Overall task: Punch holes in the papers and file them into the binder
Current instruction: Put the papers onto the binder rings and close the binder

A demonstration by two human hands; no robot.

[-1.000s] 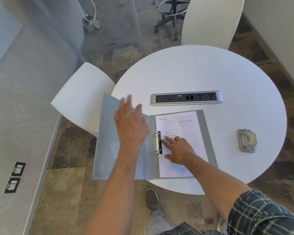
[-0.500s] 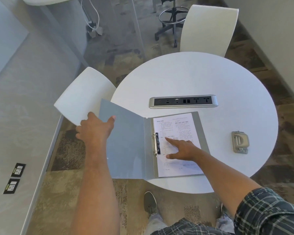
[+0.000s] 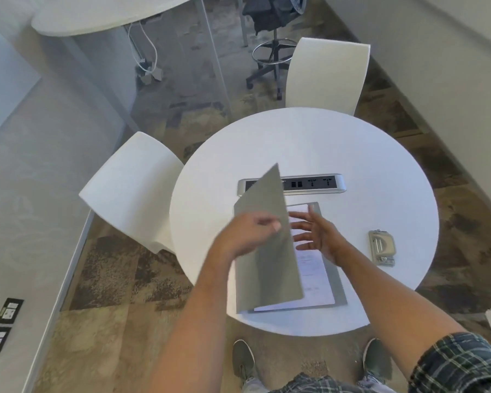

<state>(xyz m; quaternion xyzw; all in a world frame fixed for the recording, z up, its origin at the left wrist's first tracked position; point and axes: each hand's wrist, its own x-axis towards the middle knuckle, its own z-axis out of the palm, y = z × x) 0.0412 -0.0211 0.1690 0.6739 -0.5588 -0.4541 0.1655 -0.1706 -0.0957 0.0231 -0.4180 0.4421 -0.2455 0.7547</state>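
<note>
The left hand (image 3: pixel 250 234) pinches the binder (image 3: pixel 267 251) cover half raised over the filed papers (image 3: pixel 315 276) on the surface (image 3: pixel 323 143); right hand (image 3: pixel 321 236) spread, holding nothing; best withdrawn sideways before lowering the cover squarely.

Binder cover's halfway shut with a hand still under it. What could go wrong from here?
1. The right hand hovers open over the papers, in the path of the binder cover that the left hand grips; fingers could get caught.
2. The cover might catch and crease the loose right edges of the sheets.
3. The binder's near edge lies close to the table rim; a hard close might nudge it off.
</note>
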